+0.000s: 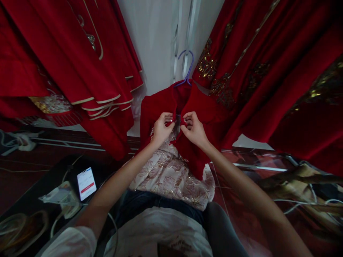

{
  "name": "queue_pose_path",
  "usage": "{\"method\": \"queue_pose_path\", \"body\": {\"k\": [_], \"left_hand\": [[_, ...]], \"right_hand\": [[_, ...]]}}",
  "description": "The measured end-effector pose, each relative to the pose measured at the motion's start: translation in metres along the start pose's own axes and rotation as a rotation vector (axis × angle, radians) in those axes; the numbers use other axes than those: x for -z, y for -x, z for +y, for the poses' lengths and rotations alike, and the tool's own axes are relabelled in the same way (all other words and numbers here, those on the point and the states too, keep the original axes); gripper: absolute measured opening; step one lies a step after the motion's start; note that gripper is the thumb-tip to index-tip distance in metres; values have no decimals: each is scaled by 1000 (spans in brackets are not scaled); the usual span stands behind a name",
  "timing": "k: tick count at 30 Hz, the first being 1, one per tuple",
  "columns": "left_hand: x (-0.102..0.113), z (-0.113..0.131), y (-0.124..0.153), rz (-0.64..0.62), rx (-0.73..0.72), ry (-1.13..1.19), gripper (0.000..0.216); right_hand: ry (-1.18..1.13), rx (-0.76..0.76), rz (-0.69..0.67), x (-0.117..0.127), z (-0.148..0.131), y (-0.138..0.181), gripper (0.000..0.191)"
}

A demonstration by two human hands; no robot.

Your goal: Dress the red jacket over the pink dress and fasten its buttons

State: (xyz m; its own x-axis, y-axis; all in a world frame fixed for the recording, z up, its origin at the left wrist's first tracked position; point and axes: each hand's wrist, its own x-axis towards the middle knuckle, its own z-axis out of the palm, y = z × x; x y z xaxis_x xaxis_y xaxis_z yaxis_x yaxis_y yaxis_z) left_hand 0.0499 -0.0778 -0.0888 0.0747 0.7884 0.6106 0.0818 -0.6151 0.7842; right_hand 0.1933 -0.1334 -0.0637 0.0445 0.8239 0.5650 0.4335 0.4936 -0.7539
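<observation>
A red jacket (pixel 206 107) hangs in front of me on a purple hanger (pixel 190 67), its collar parted at the front. My left hand (pixel 163 129) pinches the jacket's left front edge just below the collar. Opposite it, my right hand (pixel 195 129) has its fingers closed on the right front edge. A narrow gap lies between the two hands. Below them, pale pink brocade cloth (pixel 171 175) with a shiny raised pattern spreads down over my lap; I cannot tell whether it is joined to the jacket.
Red garments with pale edging (pixel 107 82) hang at the left, and red garments with gold embroidery (pixel 257 78) at the right. A lit phone (pixel 86 184) lies on a black surface (pixel 60 171) at left. Several cords and wooden pieces (pixel 302 182) are at lower right.
</observation>
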Motion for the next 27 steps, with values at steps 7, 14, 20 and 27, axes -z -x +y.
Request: {"method": "queue_pose_path", "body": {"k": [7,14,20,27], "left_hand": [[-9,9,16,81,102,212,13],[5,17,9,-41,31,71,12],[17,27,-4,-254,-151,-139,19],[16,36,-16,-398,-195,-190,10]], "right_hand": [[-160,18,56,-13,0,17,24],[-119,40,121,-11,5,13,23],[-15,66,185,-4,-2,5,24],[-69,16,226,-2,0,2,30]]}}
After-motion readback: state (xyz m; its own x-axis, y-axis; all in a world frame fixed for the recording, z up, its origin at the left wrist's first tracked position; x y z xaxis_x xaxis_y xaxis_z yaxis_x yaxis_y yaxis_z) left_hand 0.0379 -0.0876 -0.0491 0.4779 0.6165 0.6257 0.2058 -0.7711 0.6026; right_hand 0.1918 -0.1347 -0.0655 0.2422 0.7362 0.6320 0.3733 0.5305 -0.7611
